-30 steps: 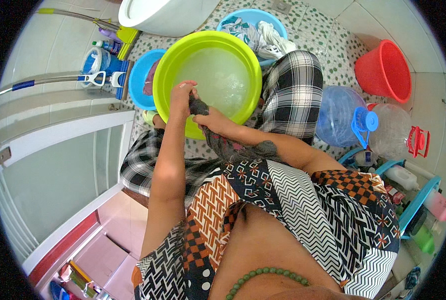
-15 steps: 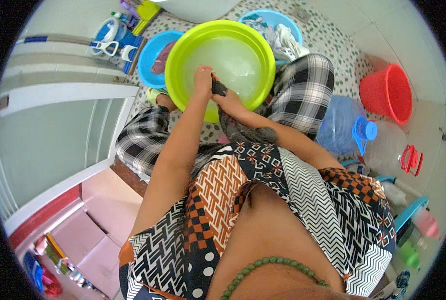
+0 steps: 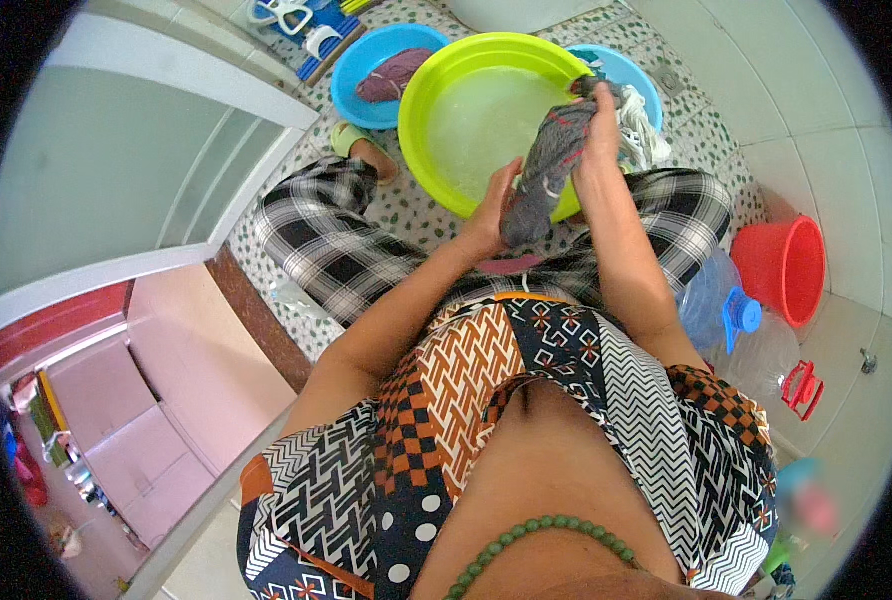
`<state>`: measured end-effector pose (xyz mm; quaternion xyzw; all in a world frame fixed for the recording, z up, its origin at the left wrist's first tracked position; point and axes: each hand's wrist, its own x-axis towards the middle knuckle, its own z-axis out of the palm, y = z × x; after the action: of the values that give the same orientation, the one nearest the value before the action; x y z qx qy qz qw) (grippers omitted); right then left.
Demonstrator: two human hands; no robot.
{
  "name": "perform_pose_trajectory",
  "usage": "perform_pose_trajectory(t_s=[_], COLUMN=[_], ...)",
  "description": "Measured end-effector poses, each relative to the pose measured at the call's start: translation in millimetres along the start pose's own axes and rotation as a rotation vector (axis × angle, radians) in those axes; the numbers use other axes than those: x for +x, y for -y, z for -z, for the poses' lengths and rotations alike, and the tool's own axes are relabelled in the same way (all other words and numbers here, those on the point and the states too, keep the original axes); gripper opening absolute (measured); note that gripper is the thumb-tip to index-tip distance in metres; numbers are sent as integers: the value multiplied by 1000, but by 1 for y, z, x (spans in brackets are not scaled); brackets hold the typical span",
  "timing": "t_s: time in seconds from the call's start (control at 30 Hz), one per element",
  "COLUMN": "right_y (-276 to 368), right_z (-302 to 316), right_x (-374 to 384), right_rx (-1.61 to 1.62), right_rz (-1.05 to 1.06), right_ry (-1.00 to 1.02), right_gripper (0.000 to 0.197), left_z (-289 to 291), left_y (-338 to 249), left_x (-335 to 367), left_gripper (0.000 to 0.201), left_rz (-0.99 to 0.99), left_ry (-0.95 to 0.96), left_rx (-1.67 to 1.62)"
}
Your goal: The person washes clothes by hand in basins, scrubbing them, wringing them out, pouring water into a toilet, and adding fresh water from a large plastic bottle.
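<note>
A dark grey wet garment (image 3: 548,170) with thin red lines is bunched lengthwise between my two hands, slanting over the right near rim of the lime-green basin (image 3: 413,100). My right hand (image 3: 598,135) grips its upper end, which sticks out past the fingers toward the right-hand blue basin. Lower down, my left hand (image 3: 492,208) closes on the near end; the cloth covers part of those fingers. Cloudy, whitish water (image 3: 486,130) lies in the green basin. What kind of garment it is cannot be told from its folds.
A blue basin (image 3: 346,72) with a purple cloth (image 3: 394,76) stands left of the green one. Another blue basin (image 3: 634,68) holds white cloth (image 3: 642,135) at the right. A red bucket (image 3: 766,270) and large clear bottles (image 3: 708,300) stand near my right knee; a glazed door (image 3: 116,160) is at left.
My hands, together at the basin's near side before, are now apart with the grey garment stretched between them. The right hand has gone up and right. The view has shifted.
</note>
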<state>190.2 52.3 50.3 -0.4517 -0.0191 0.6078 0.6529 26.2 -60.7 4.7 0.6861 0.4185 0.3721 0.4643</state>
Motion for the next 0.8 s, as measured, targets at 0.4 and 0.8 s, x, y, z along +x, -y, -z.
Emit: perform_pose_trajectory(t_s=[0.4,0.8], right_y=[-26,11], right_z=[16,26], right_x=[-41,36], right_rx=[-1019,-1517], right_rz=[369,439], right_ry=[477,502], right_gripper=[53,43], left_z=[33,103], left_y=[23,31], left_x=[25,-7], left_gripper=[87,44], left_rz=[171,346], left_ry=[-234,-577], left_rx=[-1157,-1424])
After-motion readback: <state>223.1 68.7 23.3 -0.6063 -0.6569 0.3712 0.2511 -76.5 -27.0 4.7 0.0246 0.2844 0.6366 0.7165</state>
